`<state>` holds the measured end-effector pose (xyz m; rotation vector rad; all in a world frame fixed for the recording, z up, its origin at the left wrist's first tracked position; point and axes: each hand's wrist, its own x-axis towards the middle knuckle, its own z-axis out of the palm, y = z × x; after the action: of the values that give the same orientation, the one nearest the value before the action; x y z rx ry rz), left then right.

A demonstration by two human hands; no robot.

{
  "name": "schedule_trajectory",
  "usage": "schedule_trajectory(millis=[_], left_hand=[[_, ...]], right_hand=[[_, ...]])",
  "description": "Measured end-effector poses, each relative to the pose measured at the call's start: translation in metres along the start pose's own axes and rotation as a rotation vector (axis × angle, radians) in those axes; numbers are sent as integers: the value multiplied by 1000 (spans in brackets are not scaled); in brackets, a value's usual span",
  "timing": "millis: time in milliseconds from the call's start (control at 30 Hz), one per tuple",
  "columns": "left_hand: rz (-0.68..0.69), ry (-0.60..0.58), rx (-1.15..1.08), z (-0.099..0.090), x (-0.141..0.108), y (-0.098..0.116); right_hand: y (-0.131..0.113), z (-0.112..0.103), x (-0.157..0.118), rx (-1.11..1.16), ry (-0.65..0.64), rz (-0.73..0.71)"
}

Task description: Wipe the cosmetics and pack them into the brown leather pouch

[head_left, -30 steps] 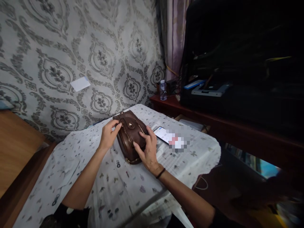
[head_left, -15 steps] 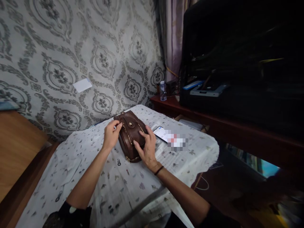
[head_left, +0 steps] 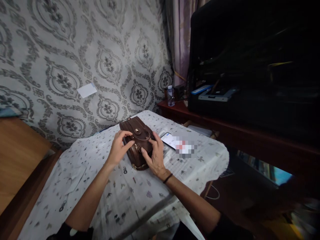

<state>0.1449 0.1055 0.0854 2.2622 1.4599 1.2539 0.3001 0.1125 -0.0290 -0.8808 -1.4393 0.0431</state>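
A brown leather handbag point(head_left: 140, 132) with gold zips and a round gold stud lies on its side on the patterned white cloth point(head_left: 125, 206). My left hand point(head_left: 118, 148) is at the bag's left side, above a gold zip, with thumb and forefinger apart. Whether a fingertip touches the zip pull, I cannot tell. On the other side, my right hand point(head_left: 156, 155) grips the bag, its thumb on the leather and its fingers at the right edge. A phone point(head_left: 168, 139) with a lit, partly blurred screen lies just right of this hand.
Patterned wallpaper point(head_left: 107, 66) rises behind the cloth-covered surface. To the right, a dark red desk point(head_left: 175, 107) carries a plastic bottle point(head_left: 170, 96) and a large black screen point(head_left: 250, 50). A wooden panel point(head_left: 22, 156) stands at the left.
My left hand has shifted slightly along the zip towards me, and its thumb and forefinger have spread from a pinch. My right hand stays on the handbag.
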Motion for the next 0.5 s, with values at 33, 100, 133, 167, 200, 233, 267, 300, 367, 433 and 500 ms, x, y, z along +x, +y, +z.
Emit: schedule_trajectory(millis=[33,100,133,167,200,233,267,300,367,433,500], left_hand=[[2,-15,-1,-1,-1,-1],[6,-46,-4,-2,-1,-3],[11,-61,0,-3,-1,-4],[18,-74,9,-4,0,-4],[29,-84,25,-5,0,-4],[45,-93,49,-6,1,-4],[64,-100,82,-6,2,-2],[87,-105,122,-6,3,1],[145,-110,211,-3,5,10],[211,-116,304,3,9,21],[267,-129,385,11,16,31]], right_hand=[[0,-1,0,2,-4,-2],[0,-1,-1,-2,-9,-5],[0,-1,-1,-5,-9,-6],[0,-1,-1,-7,-9,-6],[0,-1,-1,-6,-6,-5],[0,0,-1,-2,1,-2],[0,0,-1,5,9,3],[0,0,-1,13,18,9],[0,1,0,23,32,15],[1,1,-1,26,30,6],[3,0,-1,27,26,-17]])
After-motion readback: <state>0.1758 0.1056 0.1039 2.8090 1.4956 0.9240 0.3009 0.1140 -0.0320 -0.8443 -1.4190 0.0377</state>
